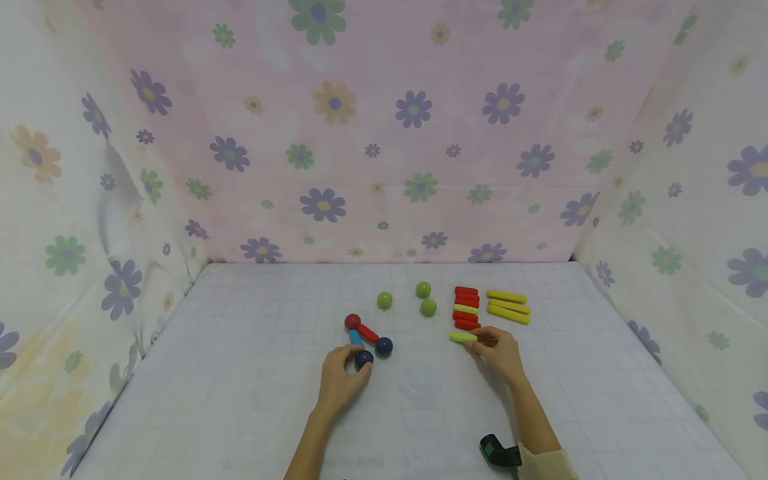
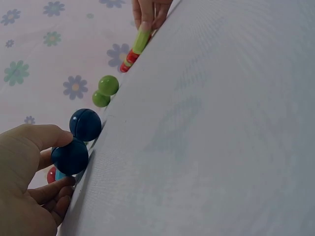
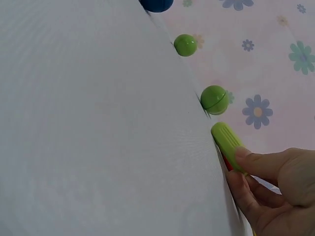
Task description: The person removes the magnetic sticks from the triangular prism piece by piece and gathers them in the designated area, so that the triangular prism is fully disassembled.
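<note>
My left hand [image 1: 340, 383] holds a dark blue ball [image 1: 364, 359] between thumb and fingers. From that ball a light blue rod [image 1: 356, 337] runs to a red ball [image 1: 353, 322]. A red rod [image 1: 368, 333] links the red ball to a second dark blue ball [image 1: 384, 347], making a V shape on the table. To the right, my right hand [image 1: 499, 353] pinches a short yellow-green rod [image 3: 227, 140] by one end, just in front of a column of short rods. In the left wrist view the thumb presses on the near blue ball [image 2: 70, 157].
Three green balls [image 1: 423, 289] lie behind the V shape. Several short red rods [image 1: 466, 300] and a yellow-green one form a column, with three longer yellow rods [image 1: 509, 311] to its right. A black device [image 1: 500, 452] sits by the right forearm. Flowered cloth walls [image 1: 384, 167] surround the table.
</note>
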Demonstrator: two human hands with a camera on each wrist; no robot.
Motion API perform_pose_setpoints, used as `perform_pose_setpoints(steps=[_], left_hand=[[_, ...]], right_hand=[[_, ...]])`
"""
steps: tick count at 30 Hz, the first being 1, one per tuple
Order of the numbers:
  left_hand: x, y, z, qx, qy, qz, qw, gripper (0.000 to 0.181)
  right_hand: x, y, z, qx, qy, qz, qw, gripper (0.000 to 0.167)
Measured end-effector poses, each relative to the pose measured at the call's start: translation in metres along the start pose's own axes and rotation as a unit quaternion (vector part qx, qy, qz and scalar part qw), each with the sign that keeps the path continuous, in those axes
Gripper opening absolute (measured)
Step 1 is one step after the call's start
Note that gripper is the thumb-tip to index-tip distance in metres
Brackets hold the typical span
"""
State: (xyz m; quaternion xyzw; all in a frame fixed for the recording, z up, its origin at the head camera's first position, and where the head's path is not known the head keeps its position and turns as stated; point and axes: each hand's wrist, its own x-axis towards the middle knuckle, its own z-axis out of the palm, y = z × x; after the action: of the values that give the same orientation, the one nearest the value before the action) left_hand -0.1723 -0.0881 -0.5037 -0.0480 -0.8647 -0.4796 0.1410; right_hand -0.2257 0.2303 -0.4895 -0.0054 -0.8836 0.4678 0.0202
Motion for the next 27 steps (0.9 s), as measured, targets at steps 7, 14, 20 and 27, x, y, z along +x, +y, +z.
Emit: perform_pose_setpoints(steps=[7, 14, 20, 27], left_hand=[[0.000, 0.001, -0.001, -0.002, 0.001, 0.001, 1.0000, 0.028], [-0.001, 0.000, -0.001, -0.005, -0.001, 0.005, 1.0000, 0.027], [0.000, 0.000, -0.001, -0.007, -0.003, 0.002, 1.0000, 0.027], [-0.001, 0.002, -0.002, -0.009, -0.022, -0.008, 0.9997, 0.029]], right_hand=[[0.003, -0.002, 0.000, -0.021, 0.031, 0.022, 0.9991, 0.026], [0.008, -0.002, 0.000, -0.023, 0.049, 0.029, 0.9981, 0.027], [0.009, -0.002, 0.002, -0.023, 0.059, 0.041, 0.9972, 0.028], [0.006, -0.017, 0.019, 0.020, 0.075, -0.027, 0.9967, 0.026]])
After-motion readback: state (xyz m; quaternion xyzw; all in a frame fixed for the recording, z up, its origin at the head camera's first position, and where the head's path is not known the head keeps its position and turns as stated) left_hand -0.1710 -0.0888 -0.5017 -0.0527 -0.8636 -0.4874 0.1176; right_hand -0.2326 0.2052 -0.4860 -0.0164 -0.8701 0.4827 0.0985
